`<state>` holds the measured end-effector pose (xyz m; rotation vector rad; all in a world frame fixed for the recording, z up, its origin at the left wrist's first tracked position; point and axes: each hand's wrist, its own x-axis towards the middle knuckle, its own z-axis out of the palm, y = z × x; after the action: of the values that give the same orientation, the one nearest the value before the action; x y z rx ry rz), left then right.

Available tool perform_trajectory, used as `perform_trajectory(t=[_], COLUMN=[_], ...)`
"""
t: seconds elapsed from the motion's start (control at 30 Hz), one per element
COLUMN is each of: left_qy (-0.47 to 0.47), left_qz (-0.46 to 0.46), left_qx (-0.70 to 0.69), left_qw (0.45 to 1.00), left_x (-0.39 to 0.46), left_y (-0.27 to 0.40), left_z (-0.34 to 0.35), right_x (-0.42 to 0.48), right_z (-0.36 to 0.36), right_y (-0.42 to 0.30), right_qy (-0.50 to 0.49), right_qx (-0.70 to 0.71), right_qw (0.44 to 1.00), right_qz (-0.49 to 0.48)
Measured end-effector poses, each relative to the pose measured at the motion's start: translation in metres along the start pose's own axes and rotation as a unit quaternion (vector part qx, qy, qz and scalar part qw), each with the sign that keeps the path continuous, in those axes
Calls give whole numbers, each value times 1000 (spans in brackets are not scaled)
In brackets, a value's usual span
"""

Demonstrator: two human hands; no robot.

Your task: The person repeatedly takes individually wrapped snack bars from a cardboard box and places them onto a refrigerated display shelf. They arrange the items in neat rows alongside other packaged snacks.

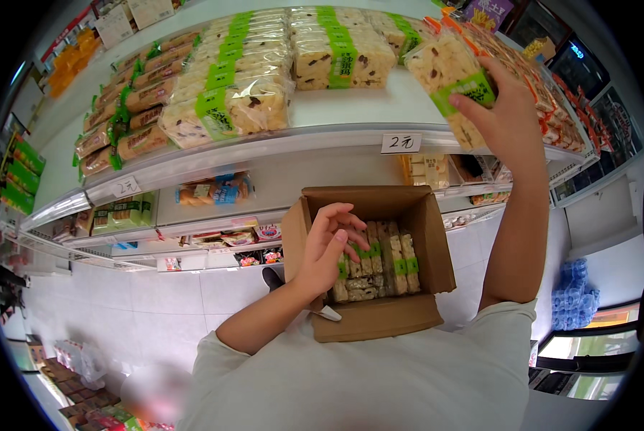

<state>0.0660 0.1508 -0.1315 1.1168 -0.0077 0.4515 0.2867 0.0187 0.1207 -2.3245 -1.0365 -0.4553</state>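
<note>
My right hand (497,108) grips a wrapped sachima cake (441,70) with a green band, tilted over the right part of the top shelf (332,110). Loosely curled, with nothing in it, my left hand (330,250) hovers over the open cardboard box (375,318) in front of my body. Several sachima packs (408,264) stand on edge inside the box; my left hand hides some of them. On the shelf, one long row of sachima packs (230,108) is left of a shorter row (343,59). Part of another row (400,32) shows behind the held cake.
Brown rolls in clear wrappers (144,99) lie at the shelf's left. Orange-edged packs (553,102) fill its right end. Price cards (401,143) hang on the front rail. Lower shelves hold a blue-labelled bread pack (214,188). Shrink-wrapped bottles (575,296) stand on the right.
</note>
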Motion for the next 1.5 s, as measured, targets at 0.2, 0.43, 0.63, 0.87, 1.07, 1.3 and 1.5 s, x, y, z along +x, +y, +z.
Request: perform_trajectory(t=[0.2, 0.43, 0.63, 0.87, 1.07, 1.3, 1.5], left_qy=[-13, -9, -9, -13, -25, 20, 16], left_qz=[-15, -30, -34, -39, -45, -40, -42], left_qx=[15, 10, -4, 8, 15, -5, -31], left_qw=[1000, 999, 999, 999, 999, 999, 998], left_x=[0, -1, -2, -2, 4, -3, -2], left_y=[2, 2, -1, -2, 2, 5, 2], left_z=[-1, -6, -6, -7, -9, -10, -1], right_x=[87, 134, 144, 135, 126, 39, -126], right_z=[42, 92, 121, 139, 149, 93, 129], right_y=[31, 64, 95, 98, 100, 27, 21], right_qy=[-54, -8, 57, 18, 95, 81, -474], right_qx=[-243, -240, -251, -211, -254, 33, -25], right_qw=[968, 958, 929, 951, 935, 988, 879], right_qz=[-33, -159, -267, -227, -230, -127, -40])
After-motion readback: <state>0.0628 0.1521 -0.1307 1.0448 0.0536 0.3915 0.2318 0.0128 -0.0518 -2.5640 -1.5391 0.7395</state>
